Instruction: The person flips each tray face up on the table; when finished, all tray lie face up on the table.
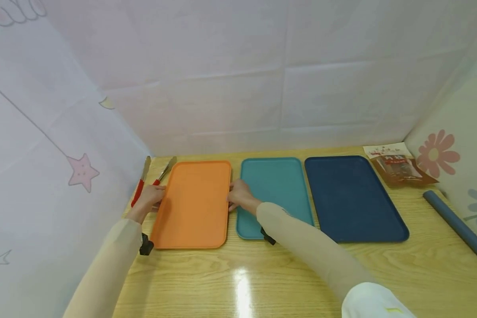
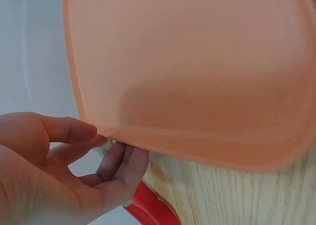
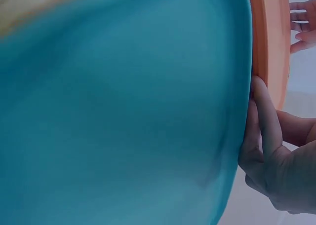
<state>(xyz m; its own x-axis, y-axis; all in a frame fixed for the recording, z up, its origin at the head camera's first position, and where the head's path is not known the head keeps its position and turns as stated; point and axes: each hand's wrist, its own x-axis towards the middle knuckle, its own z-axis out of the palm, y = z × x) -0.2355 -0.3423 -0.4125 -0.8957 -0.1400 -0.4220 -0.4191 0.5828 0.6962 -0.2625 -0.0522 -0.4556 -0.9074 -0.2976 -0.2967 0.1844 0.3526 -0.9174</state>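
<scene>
An orange tray (image 1: pixel 194 203) lies at the left of the row. My left hand (image 1: pixel 147 198) pinches its left rim, with the thumb at the rim and the other fingers tucked beneath the edge in the left wrist view. On the opposite side, my right hand (image 1: pixel 241 195) grips the right rim, close to the left edge of a teal tray (image 1: pixel 276 185). Just beyond my left hand are red-handled metal tongs (image 1: pixel 138 193), with another red handle and metal arm (image 1: pixel 164 171) beside the orange tray. Their lower ends are partly hidden.
A dark blue tray (image 1: pixel 353 198) lies right of the teal one. Past it are a brown packaged food bag (image 1: pixel 401 170) and a grey-blue tube (image 1: pixel 457 227). Patterned cloth walls (image 1: pixel 222 88) enclose the back and both sides of the wooden table (image 1: pixel 191 278).
</scene>
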